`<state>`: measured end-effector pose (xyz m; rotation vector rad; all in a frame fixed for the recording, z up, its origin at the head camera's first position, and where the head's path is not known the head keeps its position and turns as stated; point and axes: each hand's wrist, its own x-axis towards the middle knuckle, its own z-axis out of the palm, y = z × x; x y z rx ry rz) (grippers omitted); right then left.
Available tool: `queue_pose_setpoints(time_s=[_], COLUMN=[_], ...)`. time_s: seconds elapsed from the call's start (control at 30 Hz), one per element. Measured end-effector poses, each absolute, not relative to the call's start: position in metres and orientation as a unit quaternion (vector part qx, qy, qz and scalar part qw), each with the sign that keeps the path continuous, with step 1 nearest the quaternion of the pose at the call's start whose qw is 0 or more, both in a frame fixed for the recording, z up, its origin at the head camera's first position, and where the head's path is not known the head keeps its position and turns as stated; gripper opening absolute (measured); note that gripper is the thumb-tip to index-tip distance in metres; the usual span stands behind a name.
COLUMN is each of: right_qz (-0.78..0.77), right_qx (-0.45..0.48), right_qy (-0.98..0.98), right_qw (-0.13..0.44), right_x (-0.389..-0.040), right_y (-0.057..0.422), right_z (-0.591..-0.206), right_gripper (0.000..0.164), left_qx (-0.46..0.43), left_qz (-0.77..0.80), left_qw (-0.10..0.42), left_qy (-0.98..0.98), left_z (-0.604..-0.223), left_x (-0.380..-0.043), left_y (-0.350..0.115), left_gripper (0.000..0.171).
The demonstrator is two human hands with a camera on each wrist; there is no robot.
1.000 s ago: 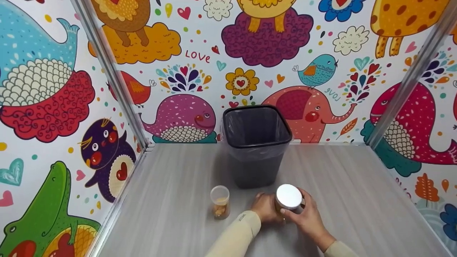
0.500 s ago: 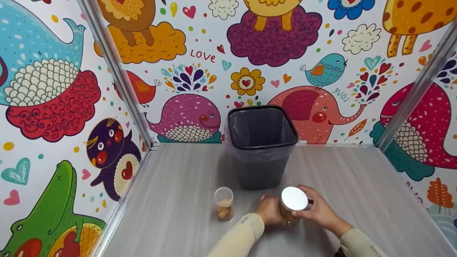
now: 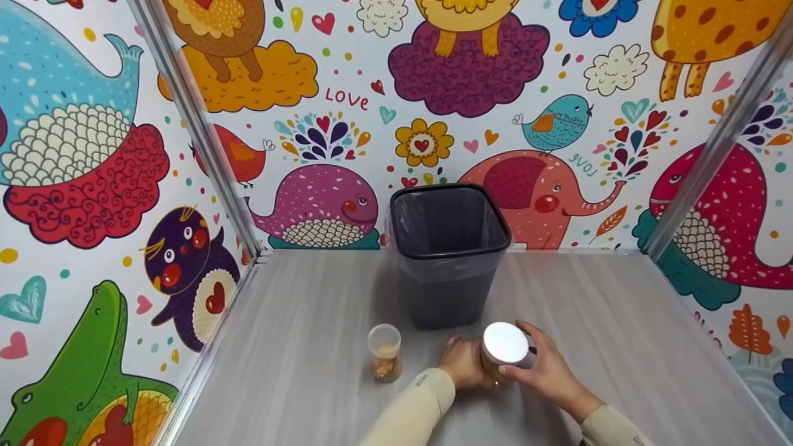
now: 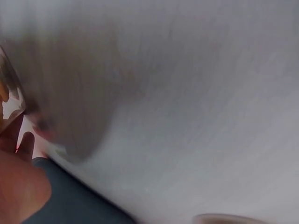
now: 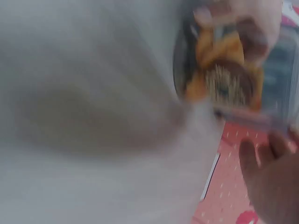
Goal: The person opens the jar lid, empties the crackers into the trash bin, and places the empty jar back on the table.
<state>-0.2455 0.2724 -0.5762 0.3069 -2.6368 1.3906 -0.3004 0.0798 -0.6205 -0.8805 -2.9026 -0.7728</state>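
A clear jar (image 5: 229, 79) with a round brown label and orange-brown pieces inside stands between the two hands, right of the table's middle. Its white lid (image 3: 505, 342) faces up in the head view. My left hand (image 3: 464, 364) grips the jar's lower body from the left; in the right wrist view its fingers (image 5: 217, 11) lie across the jar. My right hand (image 3: 552, 373) holds the lid at its rim, with thumb in front and fingers behind. To the left, a clear plastic cup (image 3: 385, 353) with similar pieces stands upright.
A dark grey bin (image 3: 449, 291) lined with a clear bag stands just behind the hands. The grey table (image 3: 297, 334) ends at walls (image 3: 347, 142) printed with cartoon animals, and metal posts (image 3: 204, 136) frame both corners.
The right forearm has swung outward to the right and the right hand has turned at the lid. The left hand keeps its grip on the jar. The head view shifts slightly.
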Motion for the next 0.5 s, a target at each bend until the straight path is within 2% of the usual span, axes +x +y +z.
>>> queue_pose_setpoints(time_s=[0.2, 0.4, 0.5], right_qz=[0.457, 0.473, 0.486], right_qx=[0.067, 0.037, 0.045], right_qy=[-0.877, -0.868, -0.863], right_qw=[0.135, 0.148, 0.130], right_x=[-0.238, -0.239, -0.242], right_y=[0.252, 0.247, 0.255], right_z=[-0.582, -0.585, -0.584], right_gripper=[0.094, 0.091, 0.092], left_qx=[-0.278, -0.281, -0.290], left_qz=[-0.232, -0.230, -0.231], left_qw=[0.027, 0.028, 0.030], left_qy=[-0.932, -0.931, -0.929], left_z=[-0.621, -0.622, -0.622], left_x=[-0.302, -0.301, -0.300], left_y=[0.076, 0.078, 0.080], left_gripper=[0.070, 0.071, 0.069])
